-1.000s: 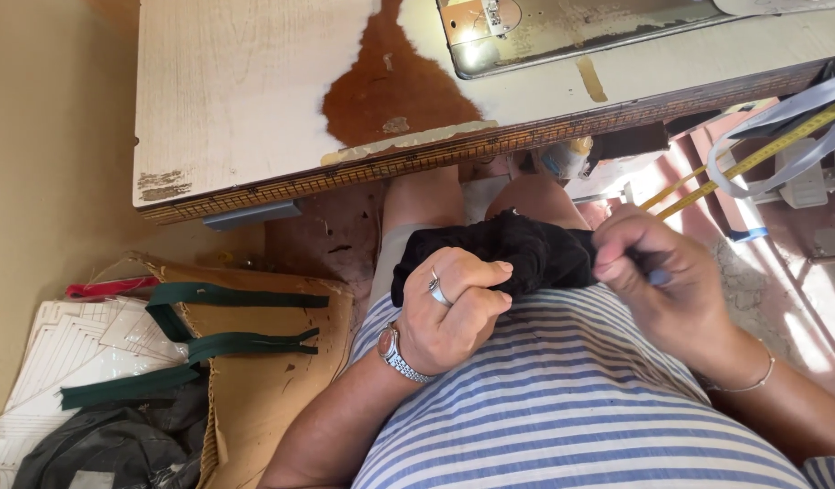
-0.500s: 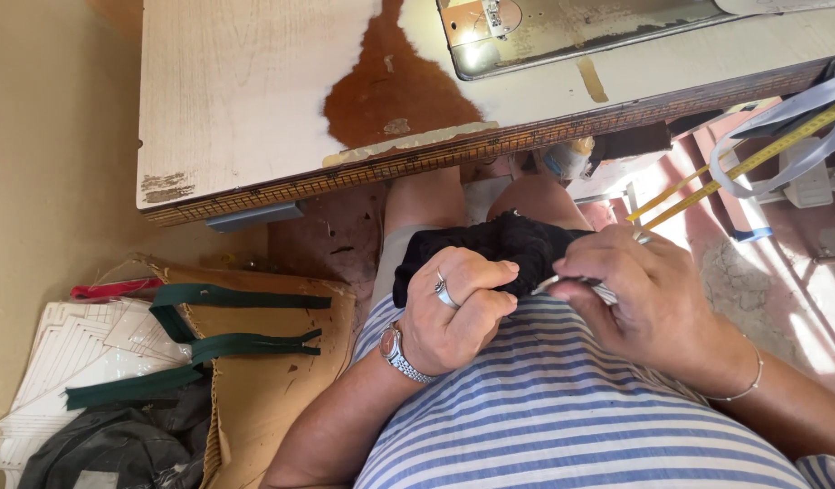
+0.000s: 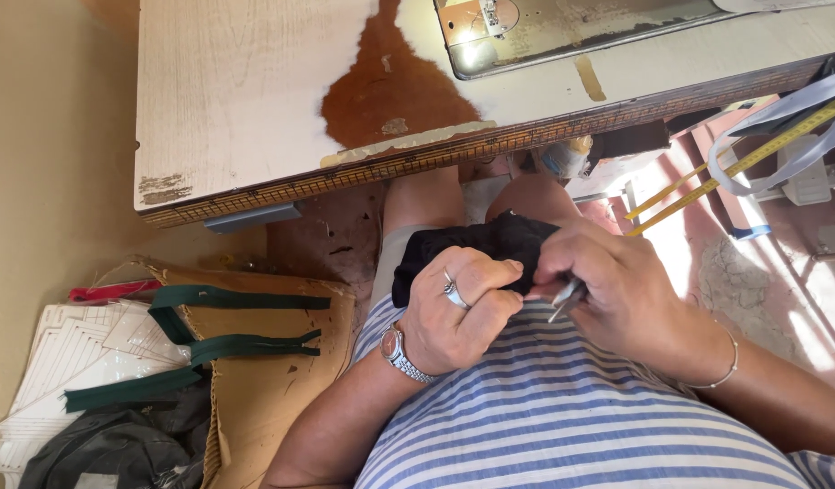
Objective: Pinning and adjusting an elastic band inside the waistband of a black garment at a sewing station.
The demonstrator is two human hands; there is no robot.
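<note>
Matt black cloth (image 3: 490, 244), worn wood table (image 3: 254, 91) w/ peeling laminate.

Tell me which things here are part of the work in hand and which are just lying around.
In hand:
- bunched black fabric, gripped by left hand
- thin silver metal tool, pinched in right hand

Lying about:
- dark green zipper strips on brown cardboard
- yellow measuring tape
- worn white wooden table
- white plastic grid

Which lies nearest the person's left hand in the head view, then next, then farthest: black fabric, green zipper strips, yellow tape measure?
From the left hand:
1. Black fabric, gripped in it, over the lap.
2. Green zipper strips, on the cardboard at picture left.
3. Yellow tape measure, hanging at far picture right.
</note>
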